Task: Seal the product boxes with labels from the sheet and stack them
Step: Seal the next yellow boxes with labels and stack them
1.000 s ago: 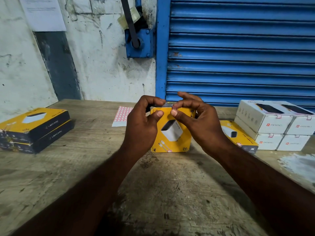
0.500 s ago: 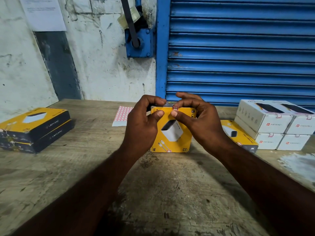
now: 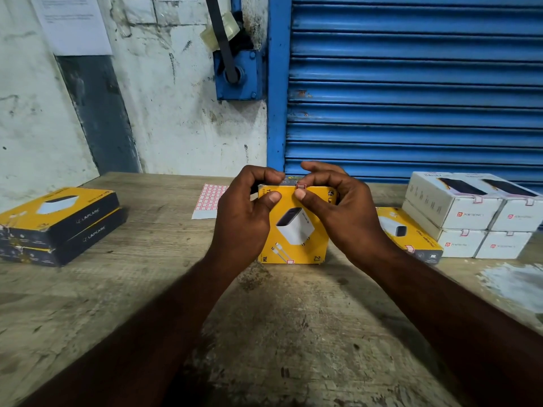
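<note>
A yellow cardboard product box (image 3: pixel 296 230) is stood upright on the worn wooden table (image 3: pixel 264 333). Its upper left corner is clasped by the curled grip of the left hand (image 3: pixel 244 212); a small red-edged white label (image 3: pixel 301 186) is pinched against its top edge by the right hand (image 3: pixel 343 212).

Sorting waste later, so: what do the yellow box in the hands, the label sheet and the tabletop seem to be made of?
Yellow box: likely printed cardboard, smooth; crisp folded edges. Label sheet: thin matte paper, lying flat, red-bordered grid. Tabletop: probably bare wood, rough and worn; grain streaks and stains show.
</note>
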Tool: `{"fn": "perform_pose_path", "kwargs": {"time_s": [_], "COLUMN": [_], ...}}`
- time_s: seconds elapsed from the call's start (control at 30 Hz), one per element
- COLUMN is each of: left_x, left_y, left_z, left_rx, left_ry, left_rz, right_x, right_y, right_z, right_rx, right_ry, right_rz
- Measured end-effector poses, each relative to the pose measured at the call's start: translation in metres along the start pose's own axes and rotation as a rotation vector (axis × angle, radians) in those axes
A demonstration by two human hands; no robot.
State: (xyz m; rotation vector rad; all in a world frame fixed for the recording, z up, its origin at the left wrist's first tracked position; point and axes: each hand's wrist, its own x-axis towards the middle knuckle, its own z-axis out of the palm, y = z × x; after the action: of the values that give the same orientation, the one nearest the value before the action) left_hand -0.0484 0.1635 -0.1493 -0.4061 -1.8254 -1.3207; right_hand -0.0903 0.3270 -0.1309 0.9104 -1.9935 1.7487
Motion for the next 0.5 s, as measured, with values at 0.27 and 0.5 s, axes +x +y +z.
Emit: {"fn": "perform_pose_path", "kwargs": {"time_s": [0.27, 0.5], "left_x": [-0.0010, -0.0008], "left_y": [-0.0009, -0.0026], "left_z": [0.0011, 0.0013], "left_rx": [-0.018, -0.023], "left_ry": [0.008, 0.014], "left_rz": [0.005, 0.010], "right_x": [-0.0027, -0.0023], "right_y": [-0.0022, -0.0015], "right_z": [0.0020, 0.0025], "right_rx": [0.049, 0.047], "right_ry": [0.041, 0.044], "right_rz": [0.031, 0.030]}}
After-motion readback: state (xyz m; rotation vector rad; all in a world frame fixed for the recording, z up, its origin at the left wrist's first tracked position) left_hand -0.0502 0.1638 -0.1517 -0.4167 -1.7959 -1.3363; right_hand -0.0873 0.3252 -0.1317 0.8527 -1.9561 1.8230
